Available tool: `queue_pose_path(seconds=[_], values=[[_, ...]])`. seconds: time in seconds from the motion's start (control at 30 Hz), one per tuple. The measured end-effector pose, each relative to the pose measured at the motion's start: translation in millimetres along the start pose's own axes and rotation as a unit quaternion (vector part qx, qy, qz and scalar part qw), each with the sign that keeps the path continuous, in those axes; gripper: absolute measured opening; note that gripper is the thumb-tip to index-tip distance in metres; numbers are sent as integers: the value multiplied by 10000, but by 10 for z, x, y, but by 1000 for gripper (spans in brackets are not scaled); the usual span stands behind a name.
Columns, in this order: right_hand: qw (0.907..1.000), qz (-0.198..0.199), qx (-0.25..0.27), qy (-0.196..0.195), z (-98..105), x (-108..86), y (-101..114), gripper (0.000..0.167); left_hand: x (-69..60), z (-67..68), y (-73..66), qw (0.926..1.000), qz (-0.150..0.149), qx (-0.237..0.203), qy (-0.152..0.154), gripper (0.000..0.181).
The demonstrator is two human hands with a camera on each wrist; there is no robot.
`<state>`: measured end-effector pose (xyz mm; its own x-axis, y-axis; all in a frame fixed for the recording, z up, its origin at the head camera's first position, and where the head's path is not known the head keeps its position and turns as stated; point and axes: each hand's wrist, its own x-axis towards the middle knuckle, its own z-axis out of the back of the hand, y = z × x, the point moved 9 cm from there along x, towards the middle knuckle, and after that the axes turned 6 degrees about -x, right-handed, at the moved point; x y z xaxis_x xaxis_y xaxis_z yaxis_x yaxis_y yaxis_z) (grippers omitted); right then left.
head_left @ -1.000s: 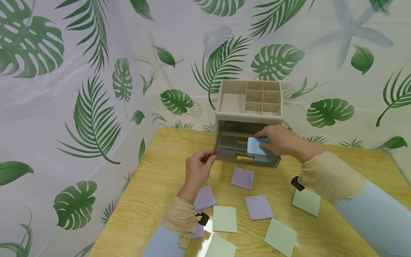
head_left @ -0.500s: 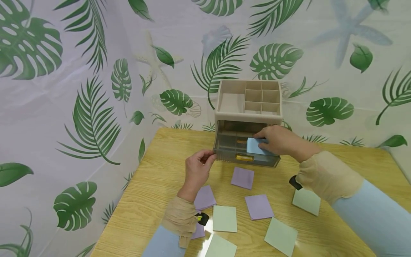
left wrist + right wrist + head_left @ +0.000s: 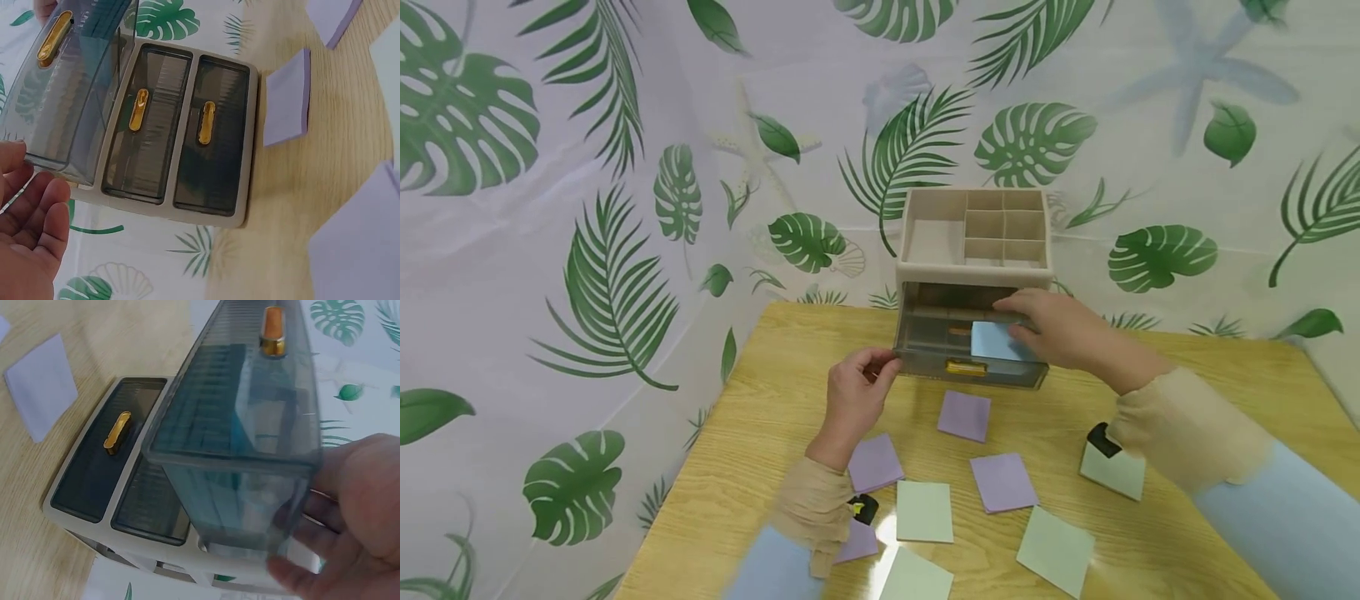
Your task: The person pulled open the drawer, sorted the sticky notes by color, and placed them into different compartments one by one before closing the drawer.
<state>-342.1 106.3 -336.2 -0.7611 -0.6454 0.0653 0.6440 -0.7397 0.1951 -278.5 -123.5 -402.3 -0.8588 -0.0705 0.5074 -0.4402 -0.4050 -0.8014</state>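
Note:
A beige desk organizer (image 3: 973, 272) has its top drawer (image 3: 925, 362) pulled out; the drawer is smoky, see-through plastic with a gold handle (image 3: 966, 367). My left hand (image 3: 856, 392) pinches the drawer's front left corner between thumb and fingers, as the left wrist view (image 3: 28, 231) also shows. Inside the drawer's right part lies a light blue pad of sticky notes (image 3: 992, 340). Over the drawer's right side is my right hand (image 3: 1060, 327), its fingers apart, the thumb close to the pad. In the right wrist view its fingers (image 3: 306, 519) lie beside the drawer wall.
Purple pads (image 3: 964, 416) and pale green pads (image 3: 924, 511) lie scattered on the wooden table (image 3: 737, 467) before the organizer. Two lower drawers (image 3: 209, 144) are closed. A leaf-patterned cloth (image 3: 812, 108) hangs behind and to the left.
My right hand has drawn slightly up and to the right, off the blue pad, which stays in the drawer. The left hand keeps its hold. The head view has shifted a little.

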Motion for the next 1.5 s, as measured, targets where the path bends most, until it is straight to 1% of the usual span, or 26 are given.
queue_pose_path(seconds=[0.1,0.17,0.23,0.4,0.5,0.57,0.67,0.73,0.8,0.87,0.93,1.0,1.13,1.2,1.33,1.5], values=[[9982,-106,209,-546,127,-123,-32,36,47,40,-58,9994,-177,244,150,12],[9944,-178,367,-976,206,-217,-60,32,80,70,-103,9984,-314,383,285,13],[9875,-241,546,-1457,274,-321,-94,28,112,97,-142,9968,-417,511,443,15],[9673,-440,915,-2324,313,-580,-193,20,168,140,-219,9920,-558,742,852,21],[9571,-495,895,-2710,278,-720,-239,16,176,132,-230,9885,-613,858,1085,23],[9518,-484,857,-2905,234,-791,-260,13,169,130,-212,9861,-621,933,1223,24],[9442,-356,843,-3164,164,-888,-274,9,139,119,-171,9822,-625,1087,1400,23],[9392,-207,902,-3306,114,-948,-277,10,113,101,-148,9794,-652,1166,1515,24],[9359,-116,926,-3397,64,-1006,-280,13,91,74,-129,9765,-724,1212,1627,25],[9349,-106,945,-3419,4,-1059,-288,17,77,45,-111,9743,-810,1214,1718,24],[9362,-165,888,-3396,-64,-1099,-304,21,68,24,-95,9737,-883,1150,1759,24],[9380,-211,862,-3350,-139,-1121,-319,24,62,12,-64,9743,-852,1076,1784,24],[9414,-264,832,-3257,-291,-1119,-344,25,49,15,-25,9793,-696,825,1713,22],[9428,-287,835,-3214,-342,-1104,-342,24,42,8,-12,9816,-669,708,1640,20],[9444,-354,867,-3151,-408,-1071,-328,22,39,-19,-12,9839,-768,614,1491,17],[9445,-415,900,-3133,-464,-1045,-325,18,64,-62,-43,9835,-897,608,1447,13]])
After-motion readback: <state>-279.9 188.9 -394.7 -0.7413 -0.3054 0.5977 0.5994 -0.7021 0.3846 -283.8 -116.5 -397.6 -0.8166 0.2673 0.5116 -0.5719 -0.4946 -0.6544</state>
